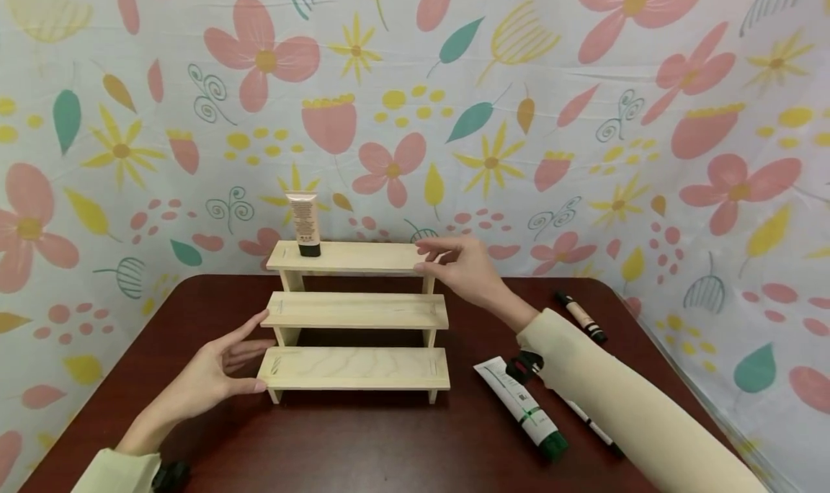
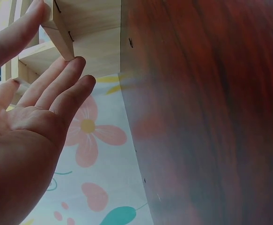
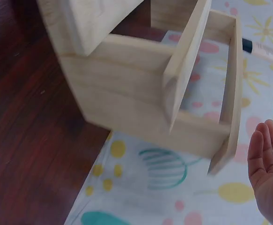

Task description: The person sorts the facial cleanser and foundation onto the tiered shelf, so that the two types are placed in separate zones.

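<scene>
A three-tier wooden display stand [image 1: 357,367] rests on the table. My left hand [image 1: 206,374] is at its left side, the thumb against the end of the bottom tier and a finger at the end of the middle one. In the left wrist view its fingers extend loosely beside the wood. My right hand [image 1: 463,266] is by the right end of the top tier, holding nothing; the right wrist view shows a gap between its fingers [image 3: 269,154] and the stand. A beige cosmetic tube [image 1: 305,220] stands upright on its black cap at the top tier's left.
Right of the stand, a white tube [image 1: 516,401] with a green cap lies on the dark red-brown table [image 1: 363,450]. A beige and black cosmetic tube [image 1: 581,318] lies farther back. My right sleeve partly covers a slim stick [image 1: 596,429]. A flowered cloth [image 1: 402,82] hangs behind.
</scene>
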Available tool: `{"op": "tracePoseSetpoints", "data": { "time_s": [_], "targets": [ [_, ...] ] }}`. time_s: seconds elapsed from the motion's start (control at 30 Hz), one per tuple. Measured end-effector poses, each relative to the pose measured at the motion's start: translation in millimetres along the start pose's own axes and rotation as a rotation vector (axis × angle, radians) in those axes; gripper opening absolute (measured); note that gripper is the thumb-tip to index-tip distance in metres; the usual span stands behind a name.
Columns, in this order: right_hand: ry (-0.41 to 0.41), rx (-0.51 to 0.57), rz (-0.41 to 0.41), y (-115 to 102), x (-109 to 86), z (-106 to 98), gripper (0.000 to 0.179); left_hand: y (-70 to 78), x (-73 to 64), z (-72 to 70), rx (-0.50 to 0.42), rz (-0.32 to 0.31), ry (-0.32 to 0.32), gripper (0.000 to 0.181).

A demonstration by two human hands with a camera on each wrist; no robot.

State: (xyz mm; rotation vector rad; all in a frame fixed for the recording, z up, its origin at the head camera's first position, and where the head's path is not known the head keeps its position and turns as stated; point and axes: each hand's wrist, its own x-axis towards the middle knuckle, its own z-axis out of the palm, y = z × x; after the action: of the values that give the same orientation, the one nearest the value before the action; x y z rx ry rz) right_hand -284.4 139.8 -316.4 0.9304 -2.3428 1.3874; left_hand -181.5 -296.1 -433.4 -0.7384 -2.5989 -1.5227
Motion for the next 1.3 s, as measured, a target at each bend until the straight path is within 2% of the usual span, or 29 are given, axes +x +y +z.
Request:
{"op": "tracePoseSetpoints", "data": {
  "time_s": [0.13, 0.33, 0.47, 0.77, 1.0, 1.1, 1.3],
  "targets": [
    [0.032, -0.029, 0.025, 10, -13.8, -19, 0.038, -0.4, 0.5, -0.4, 0.001, 0.009, -0.001, 0.107],
    [0.061, -0.068, 0.150, 35, -36.7, -49, 0.041, 0.0, 0.4, -0.6, 0.000, 0.018, -0.002, 0.107],
    [0.052, -0.119, 0.201, 54, -47.6, -66, 0.043, 0.1, -0.2, -0.8, -0.005, 0.014, -0.002, 0.107],
    [-0.015, -0.220, 0.204, 95, -71.3, -97, 0.041, -0.8, -0.1, -0.6, -0.008, 0.011, -0.001, 0.107],
    [-0.104, -0.288, 0.227, 121, -84.0, -117, 0.038, -1.3, 0.4, -0.4, -0.016, 0.011, -0.003, 0.107],
    [-0.147, -0.287, 0.273, 129, -89.2, -122, 0.039, -1.4, 0.1, -0.4, -0.016, 0.009, -0.002, 0.107],
    [-0.234, -0.272, 0.417, 146, -99.2, -129, 0.049, -1.4, 0.3, -0.3, -0.017, 0.007, -0.002, 0.106]
  ]
}}
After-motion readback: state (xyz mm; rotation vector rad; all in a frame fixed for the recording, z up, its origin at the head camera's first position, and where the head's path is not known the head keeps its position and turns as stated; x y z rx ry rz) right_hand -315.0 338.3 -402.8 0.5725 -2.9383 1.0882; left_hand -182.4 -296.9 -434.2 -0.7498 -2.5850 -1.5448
